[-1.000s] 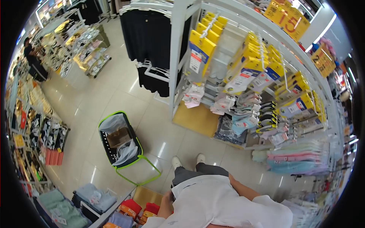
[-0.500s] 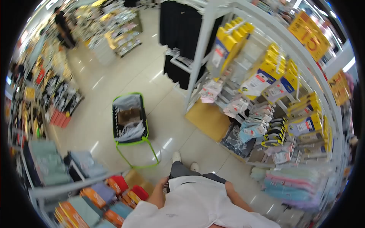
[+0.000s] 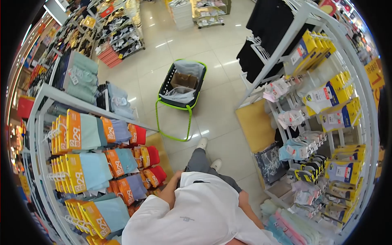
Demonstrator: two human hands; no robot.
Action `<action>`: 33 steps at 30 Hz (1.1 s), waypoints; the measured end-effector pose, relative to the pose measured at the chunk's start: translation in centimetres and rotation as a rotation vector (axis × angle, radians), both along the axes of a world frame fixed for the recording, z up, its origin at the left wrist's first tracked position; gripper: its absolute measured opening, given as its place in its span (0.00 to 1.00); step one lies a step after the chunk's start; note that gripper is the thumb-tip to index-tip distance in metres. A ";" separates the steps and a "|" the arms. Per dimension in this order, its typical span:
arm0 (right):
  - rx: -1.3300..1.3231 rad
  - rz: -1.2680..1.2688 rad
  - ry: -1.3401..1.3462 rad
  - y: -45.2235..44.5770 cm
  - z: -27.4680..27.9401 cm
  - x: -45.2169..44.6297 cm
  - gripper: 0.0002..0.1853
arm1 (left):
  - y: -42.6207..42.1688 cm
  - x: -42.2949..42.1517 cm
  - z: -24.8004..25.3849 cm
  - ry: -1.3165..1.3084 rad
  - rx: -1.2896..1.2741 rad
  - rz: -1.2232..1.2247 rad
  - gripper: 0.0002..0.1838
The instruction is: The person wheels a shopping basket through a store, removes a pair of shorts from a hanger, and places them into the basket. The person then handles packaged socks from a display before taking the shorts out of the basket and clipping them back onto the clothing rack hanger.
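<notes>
My left hand (image 3: 177,176) hangs low beside my hip, its fingers mostly hidden by my body and white shirt. To its left are several hanging packs with orange and yellow labels, the nearest a red pack (image 3: 157,173); I cannot make out contact. On the other side, my right hand (image 3: 243,199) is partly visible by my grey trousers, its fingers hidden. Ahead on the floor stands a black shopping basket (image 3: 163,83) with a lime-green rim. Its long green handle (image 3: 189,124) folds down toward me. Inside lie a brown item (image 3: 183,80) and whitish plastic bags (image 3: 179,95).
A white rack (image 3: 41,134) of packs flanks me on the left. On the right, another rack (image 3: 281,55) carries socks (image 3: 298,149) and yellow packs (image 3: 328,96). Dark clothes (image 3: 271,20) hang at its far end. Tiled floor (image 3: 220,122) runs between them.
The view has turned left and moved forward. The basket now appears higher and farther right, and more of the left rack shows. Both hands stay low by my sides.
</notes>
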State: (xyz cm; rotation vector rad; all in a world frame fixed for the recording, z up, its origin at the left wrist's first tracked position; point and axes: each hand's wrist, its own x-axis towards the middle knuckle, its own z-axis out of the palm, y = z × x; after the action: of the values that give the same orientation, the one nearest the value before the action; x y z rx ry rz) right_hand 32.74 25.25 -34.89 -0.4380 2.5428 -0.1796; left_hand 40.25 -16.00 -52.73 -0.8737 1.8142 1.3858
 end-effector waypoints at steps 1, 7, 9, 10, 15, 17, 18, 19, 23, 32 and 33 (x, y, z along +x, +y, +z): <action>0.003 0.015 -0.054 0.0 1.1 -0.1 0.04 | 0.1 0.0 0.3 -0.041 -0.029 0.065 0.22; -0.175 0.178 -0.078 -1.1 6.0 -1.4 0.07 | -1.1 0.0 2.0 -0.037 -0.336 -0.366 0.20; -0.098 0.050 -0.086 -1.8 5.0 -1.7 0.07 | -1.7 -0.7 1.8 -0.065 -0.349 -0.357 0.20; -0.034 -0.090 -0.102 -2.6 4.4 -2.3 0.06 | -2.2 -0.9 1.3 -0.174 -0.386 -0.153 0.19; -0.300 -0.601 -0.247 -7.2 0.0 -8.8 0.24 | -6.4 -1.5 -3.1 -0.250 -0.394 0.175 0.20; -0.360 -0.464 -0.235 -9.7 -1.0 -10.7 0.31 | -7.7 -2.6 -3.2 -0.285 -0.298 0.525 0.20; -0.383 -0.372 -0.449 -11.3 -1.1 -11.1 0.37 | -7.9 -2.5 -3.6 -0.290 -0.289 0.534 0.20; -0.405 -0.278 -0.662 -12.8 -1.2 -11.9 0.43 | -8.3 -2.6 -4.1 -0.292 -0.285 0.568 0.20; 0.152 -0.142 -0.629 -19.8 4.4 -19.2 0.45 | -9.5 -5.3 5.0 -0.187 -0.346 0.782 0.19; -0.053 -0.108 -0.259 -29.7 -5.5 -31.6 0.29 | -10.1 -0.9 -0.2 -0.310 -0.142 0.070 0.27; -0.076 -0.126 -0.255 -31.1 -7.5 -32.2 0.28 | -10.1 -0.9 0.5 -0.319 -0.133 0.097 0.27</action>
State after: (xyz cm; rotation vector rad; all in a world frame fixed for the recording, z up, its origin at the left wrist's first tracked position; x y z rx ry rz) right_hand 0.58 -5.83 -42.39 -0.2646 2.3186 -0.3565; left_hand 39.40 -26.11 -52.22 -1.1929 1.6486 1.1171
